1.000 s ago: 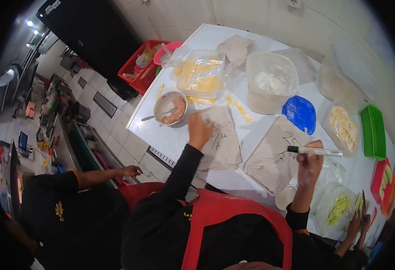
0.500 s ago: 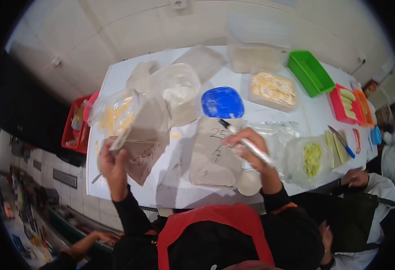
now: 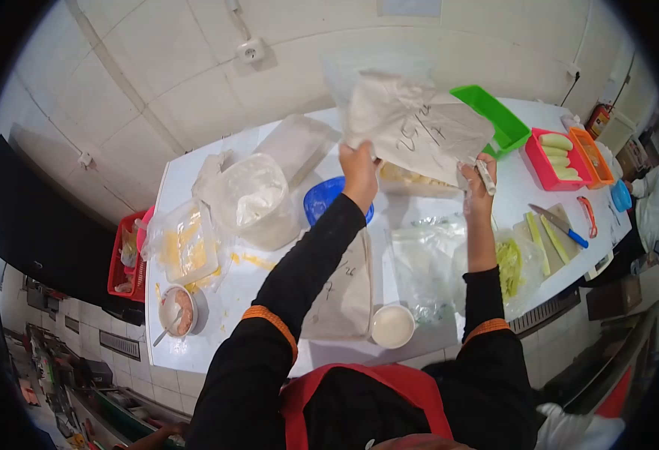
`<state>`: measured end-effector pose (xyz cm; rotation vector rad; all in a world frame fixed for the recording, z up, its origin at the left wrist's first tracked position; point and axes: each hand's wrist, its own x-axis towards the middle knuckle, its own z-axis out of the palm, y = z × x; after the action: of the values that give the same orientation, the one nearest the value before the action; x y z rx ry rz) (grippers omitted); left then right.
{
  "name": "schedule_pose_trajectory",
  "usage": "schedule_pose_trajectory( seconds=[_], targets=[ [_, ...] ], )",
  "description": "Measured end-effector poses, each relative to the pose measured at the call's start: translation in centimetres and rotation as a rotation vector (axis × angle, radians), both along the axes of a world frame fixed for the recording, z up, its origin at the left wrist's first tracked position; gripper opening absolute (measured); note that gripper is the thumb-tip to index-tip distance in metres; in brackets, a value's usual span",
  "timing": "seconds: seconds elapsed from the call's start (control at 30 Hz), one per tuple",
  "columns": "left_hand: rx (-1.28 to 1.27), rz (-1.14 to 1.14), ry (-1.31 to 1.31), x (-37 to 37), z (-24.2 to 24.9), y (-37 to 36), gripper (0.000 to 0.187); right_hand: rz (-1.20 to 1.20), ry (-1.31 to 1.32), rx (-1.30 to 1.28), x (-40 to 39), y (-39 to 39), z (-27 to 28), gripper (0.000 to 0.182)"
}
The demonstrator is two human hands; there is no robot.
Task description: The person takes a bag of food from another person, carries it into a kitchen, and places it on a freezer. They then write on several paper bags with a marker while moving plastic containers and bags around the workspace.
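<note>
My left hand [image 3: 359,178] is closed on the left edge of a greyish-beige cloth [image 3: 434,131] with black handwritten numbers. The cloth is held up over a clear box of pale yellow and white food [image 3: 418,182], partly hiding it. My right hand [image 3: 481,180] is closed round a white marker [image 3: 486,177], its fingers at the cloth's lower right corner. Below my left forearm, a second marked cloth [image 3: 344,296] lies on the table, partly covered by the arm. A blue lid [image 3: 318,202] sits beside my left wrist.
A tub of white powder [image 3: 258,199] and a bag with yellow pieces [image 3: 187,247] stand left. A white cup [image 3: 393,327] is near the front edge. To the right are a green tray [image 3: 513,124], a pink tray [image 3: 539,161] and a blue-handled knife [image 3: 562,225].
My left hand has carried the marked cloth from the left side to the back right. My right hand has moved up from the second cloth, marker still in it. The view has shifted.
</note>
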<state>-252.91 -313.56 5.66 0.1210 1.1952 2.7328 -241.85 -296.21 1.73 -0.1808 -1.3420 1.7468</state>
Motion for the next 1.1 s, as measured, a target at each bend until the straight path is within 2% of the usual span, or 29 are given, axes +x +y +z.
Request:
schedule_pose_trajectory(
  seconds=[0.03,0.1,0.2,0.3,0.43,0.53,0.63,0.7,0.73,0.83,0.87,0.93,1.0,1.1],
  targets=[
    [-0.132,-0.02,-0.058,-1.1,-1.8,1.1,0.035,-0.076,-0.118,0.14,-0.8,2.3,-0.7,0.035],
    [-0.509,-0.041,0.033,-4.7,-7.1,2.9,0.039,-0.233,-0.359,0.415,-2.5,6.2,-3.0,0.034],
    [-1.06,0.085,0.348,-6.3,-11.3,3.8,0.038,-0.43,-0.441,0.705,-5.3,9.3,-6.9,0.033],
    [-1.213,0.017,0.466,-6.4,-11.8,3.6,0.041,-0.36,-0.685,0.794,-5.8,9.1,-8.6,0.032],
    [-1.406,-0.008,0.69,-6.5,-10.9,3.3,0.038,-0.411,-0.819,0.91,-5.6,7.4,-8.2,0.03],
    [-1.497,-0.136,0.715,-6.6,-10.3,3.1,0.042,-0.363,-1.012,1.007,-5.3,8.1,-7.5,0.027],
    [-1.544,-0.224,0.687,-7.3,-10.3,3.3,0.039,-0.369,-1.086,1.2,-5.9,9.2,-7.2,0.03],
    [-1.553,-0.156,0.711,-7.1,-10.3,3.3,0.039,-0.415,-1.074,1.214,-6.4,7.4,-3.9,0.035],
    [-1.587,-0.2,0.675,-7.3,-10.5,3.4,0.044,-0.443,-1.072,1.219,-6.8,6.5,-2.9,0.038],
    [-1.534,-0.08,0.729,-6.4,-9.1,1.9,0.05,-0.147,-0.481,1.254,-9.7,2.6,-2.5,0.047],
    [-1.563,-0.031,0.706,-7.0,-8.9,1.4,0.053,-0.05,-0.499,1.269,-10.8,2.8,-4.2,0.05],
    [-1.786,0.29,0.824,-9.9,-10.0,-0.7,0.048,0.01,-0.586,1.221,-11.3,2.5,-5.9,0.05],
    [-2.016,0.748,0.905,-12.4,-11.1,-4.1,0.035,0.042,-0.63,1.226,-11.6,2.4,-6.5,0.05],
    [-2.288,0.621,0.714,-14.4,-12.5,-7.0,0.019,0.082,-0.733,1.176,-11.5,1.9,-5.4,0.049]
  ],
)
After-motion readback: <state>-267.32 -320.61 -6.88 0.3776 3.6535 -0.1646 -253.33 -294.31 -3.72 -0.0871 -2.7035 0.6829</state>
